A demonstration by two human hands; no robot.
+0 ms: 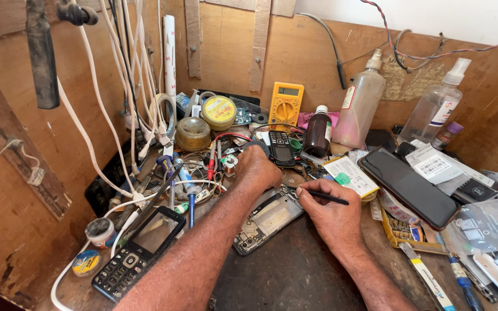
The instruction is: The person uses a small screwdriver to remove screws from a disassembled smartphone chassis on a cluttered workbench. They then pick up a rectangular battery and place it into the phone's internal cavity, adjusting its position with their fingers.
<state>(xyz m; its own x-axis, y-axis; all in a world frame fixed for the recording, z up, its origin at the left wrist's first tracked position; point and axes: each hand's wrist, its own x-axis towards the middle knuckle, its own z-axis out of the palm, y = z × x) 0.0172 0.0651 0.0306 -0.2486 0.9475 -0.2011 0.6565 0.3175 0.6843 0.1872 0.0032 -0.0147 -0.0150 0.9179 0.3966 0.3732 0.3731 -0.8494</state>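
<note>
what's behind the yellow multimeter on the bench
Behind the multimeter only the bare wooden back wall shows, with a wooden strip fixed above it. Whatever sits directly behind its body, down at bench level, is covered by the meter.

A bare patch of workbench (295, 265) is lying open near the front, between the forearms. Cables (116, 86) are hanging across the left, bottles (359, 103) are blocking the far right, and a black smartphone (408, 187) and keypad phone (139, 250) are crowding the sides.

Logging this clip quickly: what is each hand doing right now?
Left hand: resting on the opened phone, grip cannot be told.
Right hand: closed on a thin black tool.
</note>
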